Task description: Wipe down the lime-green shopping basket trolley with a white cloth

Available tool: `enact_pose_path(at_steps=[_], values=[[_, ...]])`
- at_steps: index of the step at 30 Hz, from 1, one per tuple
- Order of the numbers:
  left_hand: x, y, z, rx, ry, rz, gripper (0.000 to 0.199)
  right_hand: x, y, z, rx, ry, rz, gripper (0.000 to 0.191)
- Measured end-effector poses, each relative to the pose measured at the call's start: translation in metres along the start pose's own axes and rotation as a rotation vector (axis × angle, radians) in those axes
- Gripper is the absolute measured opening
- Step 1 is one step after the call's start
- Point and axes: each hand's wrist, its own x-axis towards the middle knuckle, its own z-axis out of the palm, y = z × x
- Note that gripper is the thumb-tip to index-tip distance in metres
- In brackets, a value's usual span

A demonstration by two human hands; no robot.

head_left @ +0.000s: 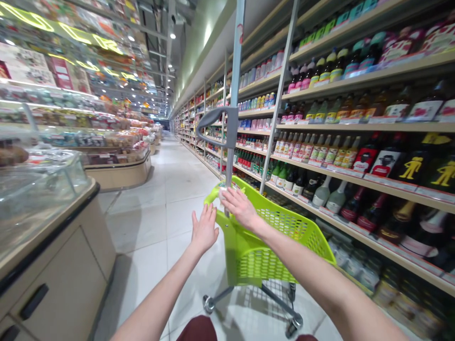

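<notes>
A lime-green plastic shopping basket cart [284, 227] on wheels stands in front of me, tilted slightly to the right in view. A grey metal pole [230, 166] with a grey loop handle [216, 127] rises from its near left corner. My right hand [241, 206] lies by the pole's foot with fingers stretched out over a small white thing [222, 194], whose kind I cannot make out. My left hand [205, 227] is just left of the cart's green rim, fingers spread and holding nothing. Its fingertips are close to the rim; whether they touch it is unclear.
Tall shelves [355, 125] of bottles and cans line the right side. At left stands a glass-topped display counter [60, 237], with a round-cornered food display [117, 173] beyond it. A pale tiled aisle [167, 161] runs ahead between them. My knees [197, 329] show at the bottom.
</notes>
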Motion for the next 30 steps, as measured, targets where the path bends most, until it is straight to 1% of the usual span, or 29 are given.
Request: enact_pose_path(at_steps=[3,5,7,10,12,14,16,17,19,20,21,23,25,26,28,30], values=[[-0.003,-0.001,0.004,0.010,0.008,0.012,0.064,-0.040,-0.022,0.027,0.047,-0.071,0.024,0.031],[-0.006,-0.001,0.008,0.017,0.016,0.017,0.066,-0.062,-0.035,0.041,0.049,-0.080,0.032,0.030],[-0.011,0.000,0.012,0.019,0.022,0.027,0.066,-0.079,-0.045,0.052,0.037,-0.075,0.036,0.028],[-0.023,0.004,0.018,0.014,0.023,0.055,0.065,-0.099,-0.058,0.060,0.025,-0.095,0.006,0.026],[-0.032,0.006,0.023,0.006,0.022,0.080,0.064,-0.108,-0.064,0.062,0.039,-0.137,-0.039,0.025],[-0.042,0.008,0.029,-0.022,0.014,0.099,0.064,-0.110,-0.066,0.061,0.072,-0.176,-0.056,0.025],[-0.051,0.008,0.037,-0.085,-0.001,0.081,0.065,-0.104,-0.065,0.055,0.117,-0.169,-0.014,0.028],[-0.054,0.007,0.041,-0.138,-0.006,0.046,0.065,-0.098,-0.063,0.052,0.143,-0.145,0.022,0.029],[-0.056,0.007,0.050,-0.316,-0.013,-0.089,0.065,-0.081,-0.062,0.044,0.210,-0.066,0.118,0.032],[-0.056,0.008,0.053,-0.457,-0.027,-0.181,0.064,-0.072,-0.063,0.041,0.255,-0.017,0.177,0.033],[-0.056,0.010,0.056,-0.642,-0.058,-0.273,0.061,-0.063,-0.065,0.038,0.308,0.033,0.244,0.034],[-0.055,0.016,0.058,-1.109,-0.154,-0.444,0.053,-0.051,-0.075,0.033,0.426,0.124,0.399,0.037],[-0.056,0.024,0.054,-1.565,-0.241,-0.580,0.041,-0.047,-0.088,0.030,0.537,0.176,0.530,0.041],[-0.057,0.028,0.050,-1.739,-0.268,-0.631,0.035,-0.048,-0.093,0.030,0.580,0.188,0.577,0.044],[-0.059,0.033,0.042,-1.949,-0.304,-0.695,0.025,-0.056,-0.100,0.032,0.632,0.194,0.633,0.047],[-0.063,0.035,0.035,-2.042,-0.356,-0.711,0.020,-0.069,-0.103,0.034,0.635,0.163,0.655,0.047]])
